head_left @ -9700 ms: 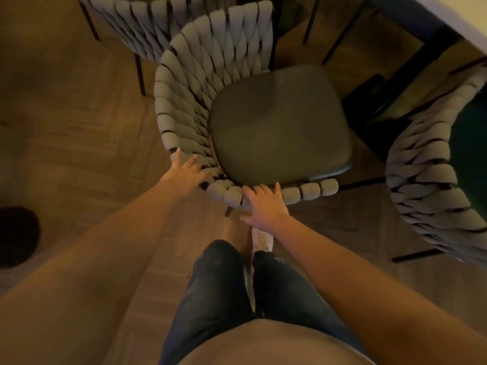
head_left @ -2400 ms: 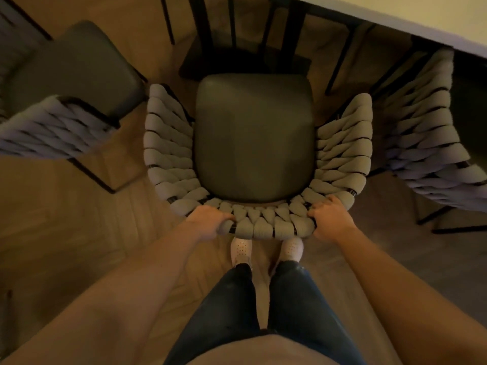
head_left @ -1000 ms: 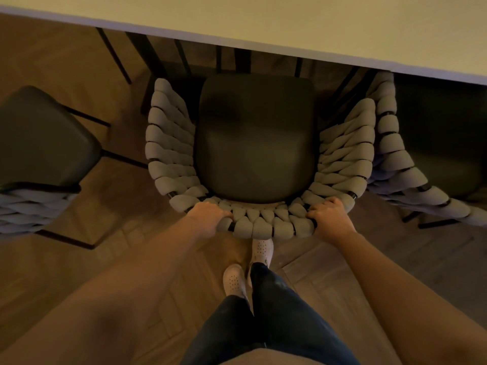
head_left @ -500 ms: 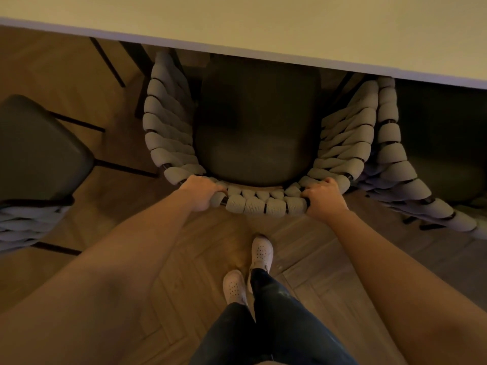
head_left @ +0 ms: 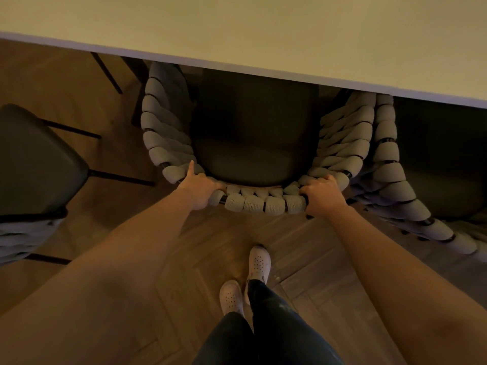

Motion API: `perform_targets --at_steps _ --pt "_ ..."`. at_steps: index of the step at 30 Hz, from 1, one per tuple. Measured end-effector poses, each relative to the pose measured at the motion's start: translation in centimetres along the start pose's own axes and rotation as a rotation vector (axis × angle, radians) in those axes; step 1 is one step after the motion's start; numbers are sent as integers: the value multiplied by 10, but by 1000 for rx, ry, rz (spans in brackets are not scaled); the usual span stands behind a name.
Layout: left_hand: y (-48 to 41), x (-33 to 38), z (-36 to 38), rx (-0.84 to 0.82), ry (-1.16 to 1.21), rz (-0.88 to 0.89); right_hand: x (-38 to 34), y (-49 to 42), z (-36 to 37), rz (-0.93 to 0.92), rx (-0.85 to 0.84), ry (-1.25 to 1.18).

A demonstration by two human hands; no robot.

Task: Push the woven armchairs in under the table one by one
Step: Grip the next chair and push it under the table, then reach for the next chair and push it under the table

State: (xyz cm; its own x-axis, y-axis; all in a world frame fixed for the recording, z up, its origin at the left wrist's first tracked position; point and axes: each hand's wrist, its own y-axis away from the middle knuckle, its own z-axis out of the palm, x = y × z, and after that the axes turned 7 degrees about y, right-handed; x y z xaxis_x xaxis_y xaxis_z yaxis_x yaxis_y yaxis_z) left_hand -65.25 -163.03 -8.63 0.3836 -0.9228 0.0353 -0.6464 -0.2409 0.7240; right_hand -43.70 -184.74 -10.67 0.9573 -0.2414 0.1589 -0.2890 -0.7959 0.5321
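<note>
A grey woven armchair (head_left: 253, 204) with a dark seat cushion stands in front of me, its front half hidden under the pale table (head_left: 263, 35). My left hand (head_left: 199, 187) grips the left end of the backrest rim, with one finger raised along the weave. My right hand (head_left: 321, 193) grips the right end of the same rim. A second woven armchair (head_left: 390, 159) sits close on the right, also under the table. A third armchair (head_left: 34, 164) stands at the left, out from the table and turned sideways.
Wooden herringbone floor (head_left: 184, 259) lies below. My feet in white shoes (head_left: 259, 262) stand just behind the chair. Black table legs (head_left: 108, 72) show under the table edge at the upper left.
The chair has slid further forward under the table with both hands on its backrest. A finger of my left hand has lifted off the rim.
</note>
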Motion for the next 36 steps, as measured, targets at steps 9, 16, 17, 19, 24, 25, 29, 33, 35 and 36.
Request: perform_targets --at_steps 9,16,17,19,24,25,29,33,35,36 --pt "3 3 13 64 -1 -162 -2 2 -6 5 -16 -9" --pt "51 -4 36 223 231 -75 -25 6 -11 39 -60 3" --pt "63 -5 44 266 278 -78 -28 7 -13 59 -68 12" --pt "88 -9 65 330 362 -112 -34 8 -21 109 -156 44" --pt "157 -33 132 325 459 -231 -99 13 -60 169 -327 -177" --pt "172 -41 148 322 470 -259 -125 16 -68 163 -273 -244" --pt "245 -81 216 341 524 -347 -260 35 -92 38 137 -429" --pt "319 -128 282 352 574 -476 -396 50 -109 -56 218 -483" --pt "358 -157 315 344 591 -546 -461 53 -117 -102 175 -498" --pt "376 -170 329 339 596 -578 -487 54 -120 -128 160 -498"
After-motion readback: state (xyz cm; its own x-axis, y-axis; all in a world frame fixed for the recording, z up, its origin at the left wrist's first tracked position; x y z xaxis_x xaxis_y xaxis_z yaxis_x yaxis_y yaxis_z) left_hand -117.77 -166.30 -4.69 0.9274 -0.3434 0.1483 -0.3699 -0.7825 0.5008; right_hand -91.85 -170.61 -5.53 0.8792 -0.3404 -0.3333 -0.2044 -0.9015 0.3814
